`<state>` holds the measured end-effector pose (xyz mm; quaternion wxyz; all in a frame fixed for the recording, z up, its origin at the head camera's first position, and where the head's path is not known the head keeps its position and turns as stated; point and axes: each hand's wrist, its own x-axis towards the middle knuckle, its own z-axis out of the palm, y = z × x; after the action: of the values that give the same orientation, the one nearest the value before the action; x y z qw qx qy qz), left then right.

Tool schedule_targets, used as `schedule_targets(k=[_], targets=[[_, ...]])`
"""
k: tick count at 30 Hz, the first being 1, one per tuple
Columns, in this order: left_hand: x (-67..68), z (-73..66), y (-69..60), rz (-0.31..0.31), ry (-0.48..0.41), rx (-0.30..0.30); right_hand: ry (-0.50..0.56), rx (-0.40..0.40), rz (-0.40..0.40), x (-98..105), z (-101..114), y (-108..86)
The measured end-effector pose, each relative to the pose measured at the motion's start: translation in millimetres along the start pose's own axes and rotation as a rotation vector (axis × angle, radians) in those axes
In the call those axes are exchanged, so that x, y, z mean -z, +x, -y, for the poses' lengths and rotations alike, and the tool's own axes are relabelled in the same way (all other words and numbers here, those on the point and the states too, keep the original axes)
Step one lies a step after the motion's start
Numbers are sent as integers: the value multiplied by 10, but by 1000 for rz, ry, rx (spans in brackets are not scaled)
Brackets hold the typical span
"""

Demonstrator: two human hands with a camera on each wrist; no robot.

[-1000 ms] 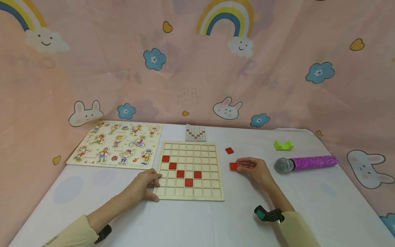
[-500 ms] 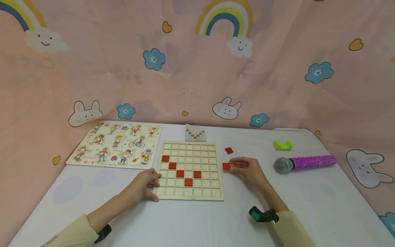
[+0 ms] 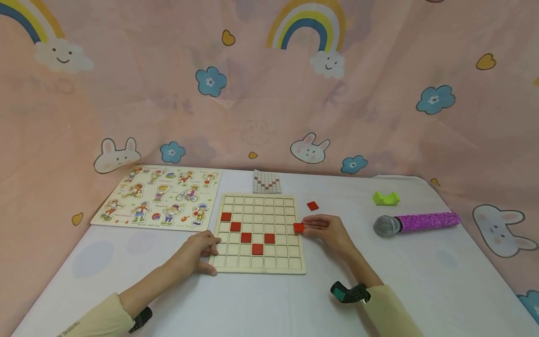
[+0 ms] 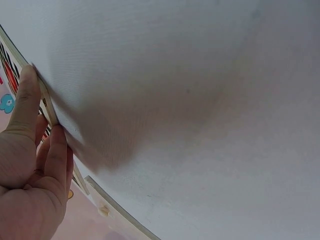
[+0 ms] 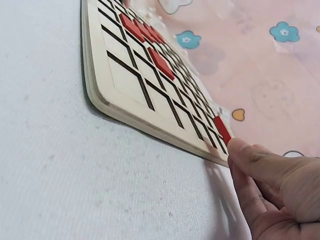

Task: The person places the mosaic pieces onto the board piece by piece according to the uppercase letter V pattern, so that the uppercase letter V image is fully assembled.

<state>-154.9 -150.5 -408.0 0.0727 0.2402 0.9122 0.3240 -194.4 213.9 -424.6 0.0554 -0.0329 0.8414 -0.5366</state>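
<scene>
My right hand (image 3: 330, 231) pinches a red square tile (image 3: 298, 228) between thumb and fingers, over the right border of a pale wooden grid board (image 3: 275, 270). In the right wrist view, the tile (image 5: 222, 129) shows at the fingertips above the board's edge. Several more red tiles (image 3: 257, 249) sit in grid cells, stepping down from the left and up again on the right. My left hand (image 3: 197, 252) grips the board's left edge near its front corner; the left wrist view has thumb and fingers on that edge. One loose red tile (image 3: 312, 206) lies right of the board.
Behind the board is a small pattern card (image 3: 267, 181) printed with a V of red squares. A picture puzzle board (image 3: 157, 199) lies at the back left. On the right are a purple microphone (image 3: 427, 222) and a green curved block (image 3: 386, 199). A pink printed cloth hangs behind.
My right hand has moved left with its red tile, from beside the board to over its right border. The left hand has stayed on the board's edge.
</scene>
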Motion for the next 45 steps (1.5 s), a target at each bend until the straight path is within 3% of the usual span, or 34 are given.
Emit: schedule_targets(k=[17, 28, 37, 45], targets=[[-11, 3, -5, 5, -6, -6, 64, 47, 47, -224, 109, 68], [-9, 10, -9, 3, -10, -9, 94, 36, 23, -342, 161, 82], [-3, 11, -19, -10, -23, -30, 77, 107, 37, -364, 163, 92], [9, 11, -24, -12, -22, -37, 31, 103, 31, -378, 172, 99]])
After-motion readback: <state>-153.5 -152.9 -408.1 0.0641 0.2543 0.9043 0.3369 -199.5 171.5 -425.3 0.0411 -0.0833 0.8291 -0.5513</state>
